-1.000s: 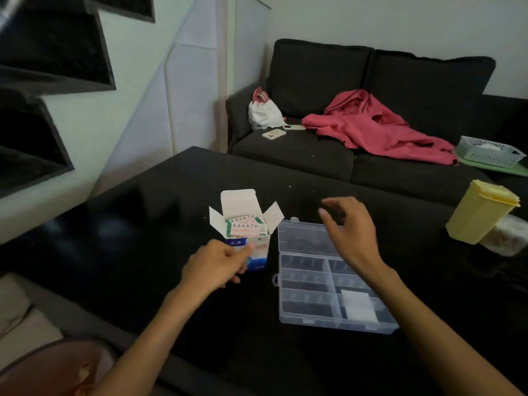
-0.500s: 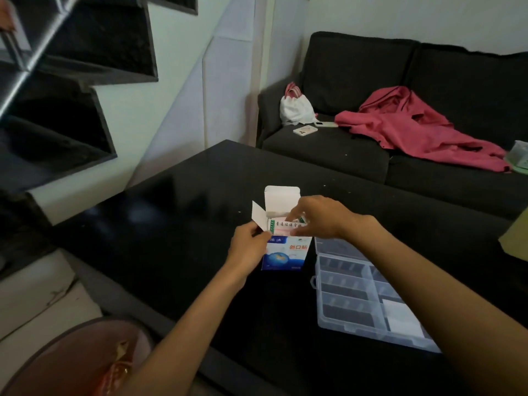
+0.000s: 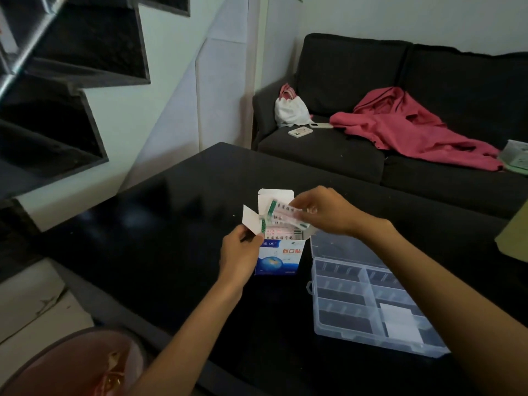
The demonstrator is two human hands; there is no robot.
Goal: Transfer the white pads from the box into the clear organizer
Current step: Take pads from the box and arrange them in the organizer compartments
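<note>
Head view: on the glossy black table [image 3: 177, 224] stands a small white-and-blue cardboard box [image 3: 281, 257], its top flaps open; the left hand [image 3: 243, 257] grips the box's left side, fingers curled round it; the right hand [image 3: 323, 210] pinches a white wrapped pad with green and pink print [image 3: 281, 212], partly raised above the box's mouth, more pads packed below it; just right of the box lies the clear plastic compartment organizer [image 3: 343, 304], lid open, a plain white pad [image 3: 398, 321] lying in a near right compartment; behind, a dark sofa [image 3: 357, 81] carries a pink garment [image 3: 405, 130].
</note>
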